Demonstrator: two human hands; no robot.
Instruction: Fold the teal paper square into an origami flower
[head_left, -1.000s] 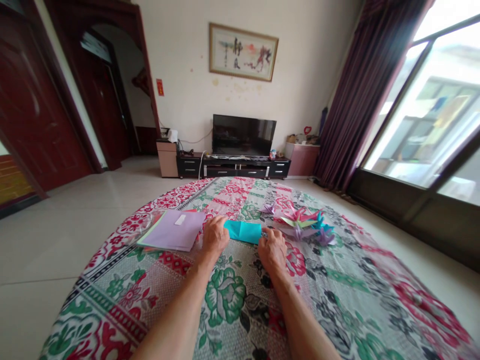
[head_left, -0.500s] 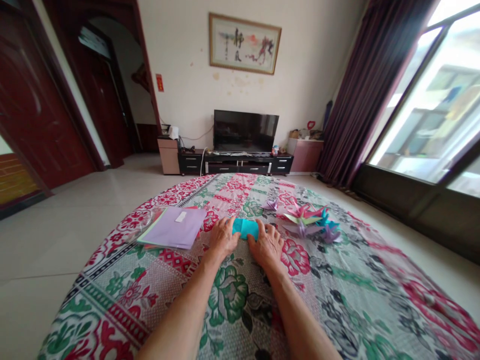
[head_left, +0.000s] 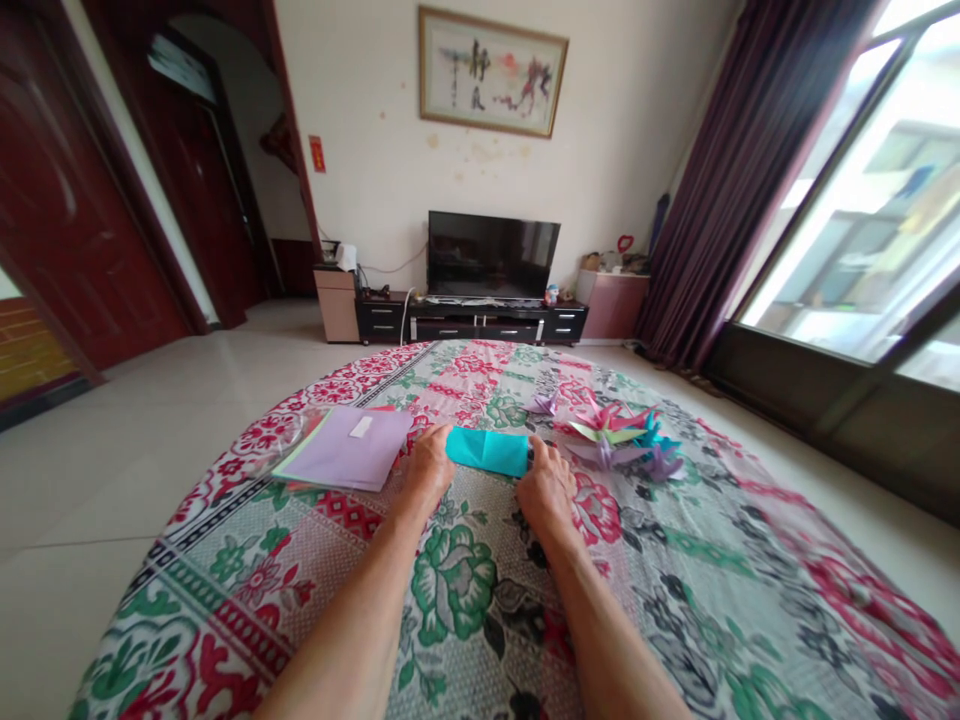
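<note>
A folded turquoise sheet of origami paper [head_left: 489,452] makes a long rectangle with crease marks across its middle. My left hand [head_left: 432,462] is closed on its left end, the thumb along the edge. At the other end, my right hand [head_left: 547,485] has its fingers curled and pinches the paper's right edge. To the left lies a stack of coloured paper [head_left: 349,450], lavender on top with a small white label. Several folded paper cranes [head_left: 611,435] in pink, green, blue and purple sit to the right. A lone purple crane [head_left: 545,403] lies just behind.
A flowered cloth [head_left: 457,590] covers the round table under my arms. Beyond it stand a low black cabinet [head_left: 442,325] and a television [head_left: 493,257]. A dark curtain [head_left: 716,190] hangs beside the window on the right.
My hands have moved apart from the paper's middle to its two ends. More of the turquoise paper shows between them. The view has tipped slightly.
</note>
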